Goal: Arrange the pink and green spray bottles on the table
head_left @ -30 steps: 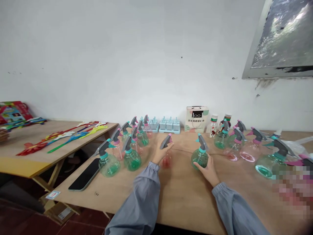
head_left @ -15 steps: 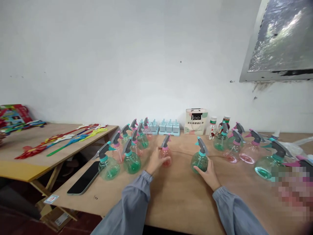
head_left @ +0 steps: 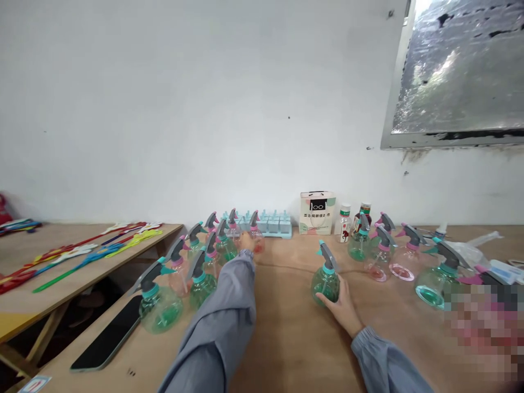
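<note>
My left hand [head_left: 246, 242] is stretched far forward, closed around the side of a pink spray bottle [head_left: 257, 239] near the back of the table. My sleeve hides part of that hand. In the middle, my right hand [head_left: 343, 309] grips the round body of a green spray bottle [head_left: 324, 283], which stands upright on the table. Left of my left arm, several pink and green spray bottles stand in a group, with a green one [head_left: 160, 314] nearest to me. On the right is another group, including a pink spray bottle [head_left: 404, 261] and a green one [head_left: 437, 284].
Light blue ice-pop moulds [head_left: 275, 225], a paper bag [head_left: 317, 214] and a small white bottle [head_left: 345, 222] stand along the wall. A phone [head_left: 107, 334] lies at the front left. Colourful flat strips [head_left: 94, 248] lie on the other table [head_left: 24, 305].
My left hand has moved the pink spray bottle back and to the left, beside the left group. My right hand stays on the green spray bottle. The view has shifted slightly right.
</note>
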The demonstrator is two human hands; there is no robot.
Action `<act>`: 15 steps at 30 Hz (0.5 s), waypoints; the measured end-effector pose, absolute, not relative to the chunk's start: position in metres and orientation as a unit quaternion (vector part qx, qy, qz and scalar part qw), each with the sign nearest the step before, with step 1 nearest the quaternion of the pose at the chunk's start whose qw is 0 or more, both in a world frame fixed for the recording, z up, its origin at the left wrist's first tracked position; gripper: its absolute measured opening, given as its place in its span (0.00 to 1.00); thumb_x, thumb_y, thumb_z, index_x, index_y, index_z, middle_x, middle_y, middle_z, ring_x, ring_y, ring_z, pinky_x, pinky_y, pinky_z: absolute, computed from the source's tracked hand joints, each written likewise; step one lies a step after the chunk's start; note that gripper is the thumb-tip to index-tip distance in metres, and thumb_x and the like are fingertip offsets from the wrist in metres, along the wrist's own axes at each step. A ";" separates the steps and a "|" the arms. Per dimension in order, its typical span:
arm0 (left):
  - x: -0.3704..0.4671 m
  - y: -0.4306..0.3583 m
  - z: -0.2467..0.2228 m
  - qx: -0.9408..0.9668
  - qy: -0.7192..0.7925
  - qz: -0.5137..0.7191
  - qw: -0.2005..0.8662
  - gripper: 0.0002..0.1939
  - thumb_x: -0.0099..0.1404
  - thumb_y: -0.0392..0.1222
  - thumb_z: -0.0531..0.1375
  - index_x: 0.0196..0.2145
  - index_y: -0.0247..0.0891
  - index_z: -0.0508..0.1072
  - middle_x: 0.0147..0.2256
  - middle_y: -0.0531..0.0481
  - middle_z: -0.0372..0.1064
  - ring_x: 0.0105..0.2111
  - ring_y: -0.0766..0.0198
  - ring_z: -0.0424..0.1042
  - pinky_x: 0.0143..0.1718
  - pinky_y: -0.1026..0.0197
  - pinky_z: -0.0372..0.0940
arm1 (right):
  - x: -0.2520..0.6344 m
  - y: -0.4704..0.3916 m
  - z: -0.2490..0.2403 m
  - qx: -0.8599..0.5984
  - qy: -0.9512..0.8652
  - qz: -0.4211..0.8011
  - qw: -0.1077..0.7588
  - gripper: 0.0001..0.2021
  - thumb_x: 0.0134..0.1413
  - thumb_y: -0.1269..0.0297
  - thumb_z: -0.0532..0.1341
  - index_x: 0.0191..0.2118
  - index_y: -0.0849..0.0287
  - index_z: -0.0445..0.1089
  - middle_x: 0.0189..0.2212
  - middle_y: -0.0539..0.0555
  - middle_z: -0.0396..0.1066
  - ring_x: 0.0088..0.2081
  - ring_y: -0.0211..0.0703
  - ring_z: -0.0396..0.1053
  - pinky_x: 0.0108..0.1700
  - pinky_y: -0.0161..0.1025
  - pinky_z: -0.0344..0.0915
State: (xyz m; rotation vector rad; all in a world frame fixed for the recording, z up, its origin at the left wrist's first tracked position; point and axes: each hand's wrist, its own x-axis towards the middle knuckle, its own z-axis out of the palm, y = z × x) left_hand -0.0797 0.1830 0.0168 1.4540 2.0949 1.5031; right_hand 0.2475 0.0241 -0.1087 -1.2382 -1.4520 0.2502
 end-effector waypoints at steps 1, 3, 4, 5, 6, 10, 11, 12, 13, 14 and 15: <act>-0.080 0.188 0.018 0.482 0.704 0.513 0.094 0.23 0.45 0.36 0.72 0.39 0.36 0.71 0.38 0.42 0.71 0.46 0.48 0.71 0.41 0.54 0.64 | 0.247 0.024 -0.109 -0.527 -0.619 0.108 0.573 0.38 0.45 0.42 0.65 0.58 0.57 0.56 0.50 0.60 0.62 0.56 0.58 0.62 0.58 0.56 0.60; -0.079 0.196 0.019 0.472 0.700 0.527 0.102 0.22 0.44 0.36 0.72 0.37 0.36 0.71 0.38 0.42 0.71 0.45 0.48 0.72 0.40 0.54 0.64 | 0.247 0.024 -0.110 -0.524 -0.619 0.113 0.574 0.38 0.45 0.43 0.65 0.58 0.57 0.56 0.51 0.60 0.62 0.56 0.58 0.62 0.58 0.56 0.60; -0.078 0.199 0.020 0.468 0.696 0.534 0.107 0.21 0.44 0.36 0.72 0.35 0.36 0.71 0.37 0.41 0.71 0.45 0.47 0.72 0.40 0.53 0.64 | 0.247 0.024 -0.110 -0.523 -0.620 0.115 0.573 0.38 0.45 0.43 0.65 0.58 0.58 0.56 0.51 0.60 0.62 0.56 0.58 0.62 0.59 0.56 0.60; -0.077 0.201 0.021 0.464 0.692 0.542 0.112 0.20 0.44 0.36 0.72 0.34 0.36 0.70 0.37 0.41 0.71 0.45 0.46 0.72 0.40 0.53 0.64 | 0.247 0.025 -0.111 -0.523 -0.621 0.115 0.573 0.38 0.45 0.43 0.65 0.58 0.58 0.56 0.51 0.60 0.63 0.56 0.58 0.62 0.59 0.56 0.60; -0.077 0.202 0.022 0.462 0.686 0.550 0.117 0.19 0.44 0.37 0.72 0.32 0.36 0.70 0.37 0.40 0.71 0.45 0.45 0.72 0.41 0.52 0.64 | 0.247 0.025 -0.111 -0.522 -0.622 0.115 0.572 0.38 0.45 0.43 0.65 0.57 0.58 0.56 0.51 0.60 0.63 0.56 0.58 0.63 0.59 0.56 0.61; -0.073 0.192 0.025 0.457 0.655 0.588 0.126 0.18 0.48 0.38 0.71 0.35 0.35 0.69 0.42 0.37 0.71 0.50 0.44 0.69 0.47 0.47 0.63 | 0.246 0.026 -0.111 -0.521 -0.620 0.114 0.575 0.38 0.44 0.44 0.66 0.57 0.58 0.57 0.51 0.61 0.64 0.56 0.59 0.63 0.58 0.56 0.61; -0.071 0.187 0.024 0.460 0.645 0.597 0.128 0.19 0.50 0.38 0.70 0.37 0.35 0.69 0.44 0.36 0.70 0.52 0.44 0.68 0.50 0.46 0.62 | 0.246 0.027 -0.111 -0.520 -0.619 0.116 0.577 0.39 0.43 0.44 0.67 0.57 0.59 0.57 0.51 0.61 0.64 0.56 0.59 0.63 0.58 0.57 0.61; -0.067 0.180 0.023 0.466 0.632 0.606 0.132 0.19 0.52 0.39 0.69 0.40 0.34 0.68 0.46 0.35 0.69 0.53 0.44 0.66 0.52 0.46 0.61 | 0.245 0.027 -0.110 -0.520 -0.618 0.121 0.578 0.39 0.43 0.44 0.67 0.57 0.59 0.57 0.51 0.62 0.64 0.56 0.59 0.63 0.59 0.57 0.61; -0.062 0.173 0.022 0.476 0.616 0.613 0.138 0.18 0.54 0.40 0.67 0.42 0.34 0.68 0.48 0.35 0.68 0.54 0.46 0.66 0.54 0.46 0.60 | 0.244 0.028 -0.110 -0.518 -0.616 0.131 0.579 0.39 0.43 0.44 0.67 0.58 0.59 0.56 0.52 0.62 0.64 0.56 0.59 0.64 0.59 0.58 0.61; -0.055 0.163 0.019 0.491 0.597 0.617 0.148 0.18 0.58 0.42 0.65 0.44 0.34 0.68 0.49 0.35 0.68 0.54 0.48 0.66 0.55 0.47 0.60 | 0.242 0.029 -0.110 -0.515 -0.614 0.143 0.580 0.40 0.43 0.44 0.67 0.58 0.58 0.55 0.53 0.63 0.64 0.56 0.59 0.64 0.59 0.58 0.61; -0.046 0.152 0.016 0.511 0.575 0.618 0.162 0.17 0.61 0.44 0.62 0.45 0.35 0.68 0.49 0.37 0.69 0.52 0.50 0.68 0.54 0.48 0.61 | 0.240 0.030 -0.109 -0.511 -0.613 0.157 0.581 0.40 0.44 0.44 0.67 0.59 0.58 0.54 0.53 0.63 0.64 0.56 0.58 0.64 0.59 0.58 0.61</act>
